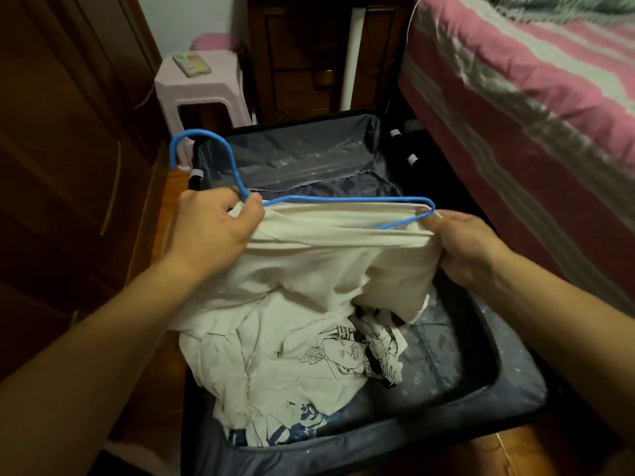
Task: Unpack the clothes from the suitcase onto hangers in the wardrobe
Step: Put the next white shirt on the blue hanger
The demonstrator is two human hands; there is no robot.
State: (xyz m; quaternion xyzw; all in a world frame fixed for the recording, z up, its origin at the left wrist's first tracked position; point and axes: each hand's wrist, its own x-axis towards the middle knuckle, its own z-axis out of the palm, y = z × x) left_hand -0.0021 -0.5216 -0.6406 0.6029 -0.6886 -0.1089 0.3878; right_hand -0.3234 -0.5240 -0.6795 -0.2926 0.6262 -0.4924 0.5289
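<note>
While the left hand (213, 228) pinches the blue hanger (330, 200) neck with cream shirt (309, 262) cloth, the right hand (460, 245) grips the shirt's other end, above the open suitcase (515, 400).

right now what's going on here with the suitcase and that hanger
A person is fitting a cream garment onto a blue hanger above an open suitcase on the floor. The left hand grips the hanger's neck together with the cloth, and the right hand pinches the fabric at the hanger's far end. The garment's lower part hangs down into the suitcase, where printed white shirts lie crumpled. A bed stands on the right and a dark wooden wardrobe on the left.
</note>
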